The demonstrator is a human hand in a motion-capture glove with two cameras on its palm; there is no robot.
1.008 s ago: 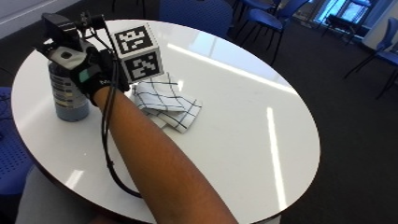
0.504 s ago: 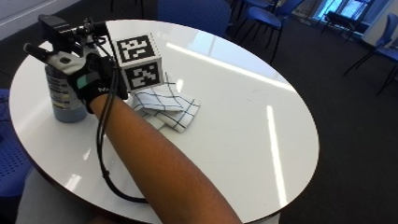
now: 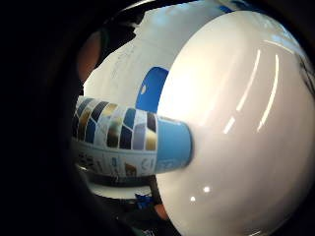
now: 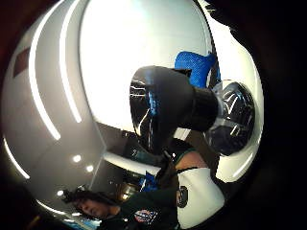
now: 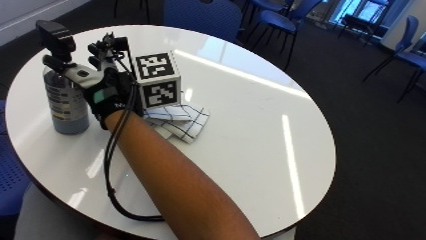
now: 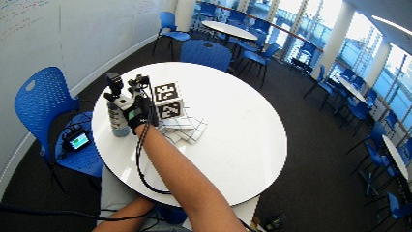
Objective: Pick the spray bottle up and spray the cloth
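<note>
The gloved right hand seemingly grips the upright spray bottle, label unreadable, beside checked cloth.

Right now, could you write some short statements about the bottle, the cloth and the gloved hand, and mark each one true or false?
1. The spray bottle stands upright on the white table. True.
2. The checked cloth lies under the bottle. False: it lies apart, on the far side of the hand.
3. The gloved right hand is beside the bottle. True.
4. The bottle is lifted off the table. False: its base rests on it.
</note>
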